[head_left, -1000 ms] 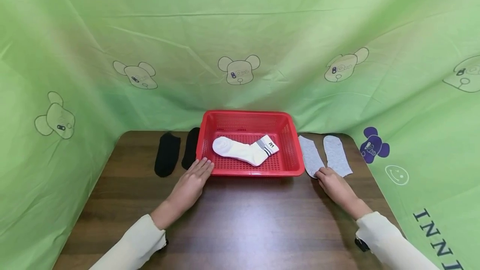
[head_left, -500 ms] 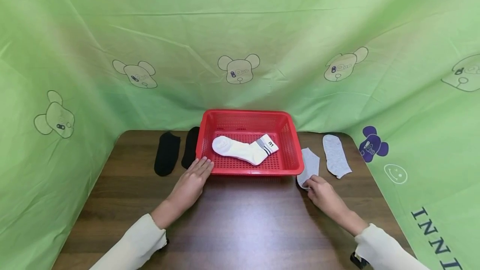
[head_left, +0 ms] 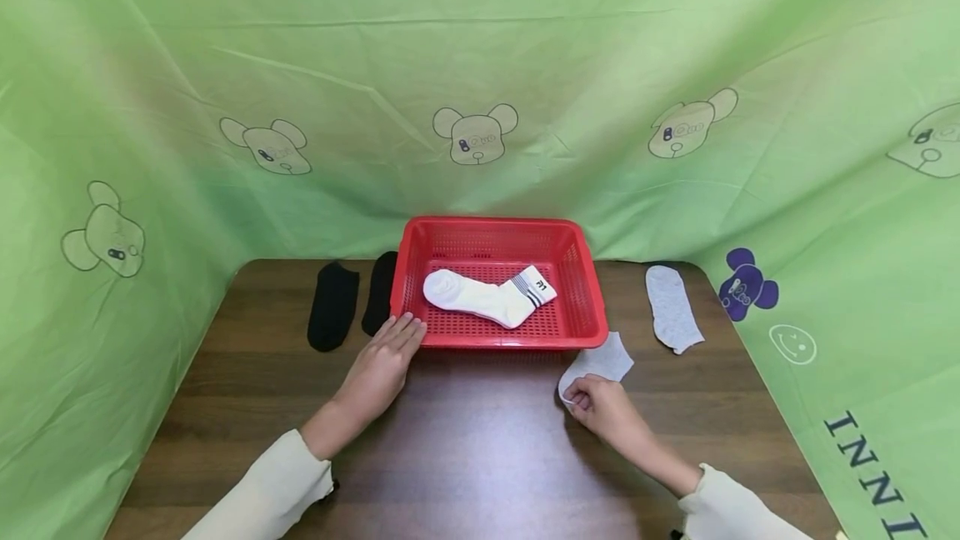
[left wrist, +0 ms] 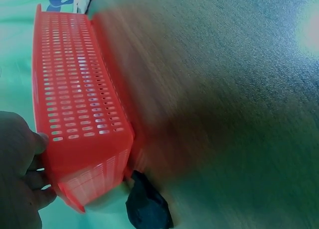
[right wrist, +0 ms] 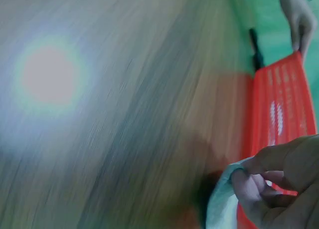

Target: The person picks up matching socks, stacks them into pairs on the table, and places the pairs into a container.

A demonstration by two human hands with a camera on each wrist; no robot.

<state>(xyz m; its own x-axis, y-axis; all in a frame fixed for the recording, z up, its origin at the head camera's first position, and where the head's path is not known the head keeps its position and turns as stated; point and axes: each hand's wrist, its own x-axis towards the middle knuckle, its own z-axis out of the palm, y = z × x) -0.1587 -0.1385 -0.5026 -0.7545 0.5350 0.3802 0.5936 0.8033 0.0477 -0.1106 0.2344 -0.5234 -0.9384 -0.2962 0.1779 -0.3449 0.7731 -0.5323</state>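
Observation:
My left hand (head_left: pixel 383 361) holds the front left corner of a red plastic basket (head_left: pixel 510 341). In the left wrist view the fingers (left wrist: pixel 44 195) lie over the rim. Inside the basket is a white crew sock (head_left: pixel 480 300) with dark stripes at its cuff. Just off the front right corner, my right hand (head_left: pixel 602 408) pinches a light grey ankle sock (head_left: pixel 609 359) by its toe end. The sock's cuff points back to the right, close by the basket. In the right wrist view the grey sock (right wrist: pixel 223 209) hangs from thumb and fingertips.
A second grey sock (head_left: pixel 670 307) lies flat at the table's right. Left of the basket lies a black sock (head_left: pixel 333 307), with another black sock (head_left: pixel 378 294) partly hidden behind the basket's side. A green printed cloth (head_left: pixel 360 48) hangs behind the wooden table (head_left: pixel 465 465).
The right hand has drawn the grey sock from beside the basket toward me and leftward, turning it past the front right corner. The left hand stays at its corner.

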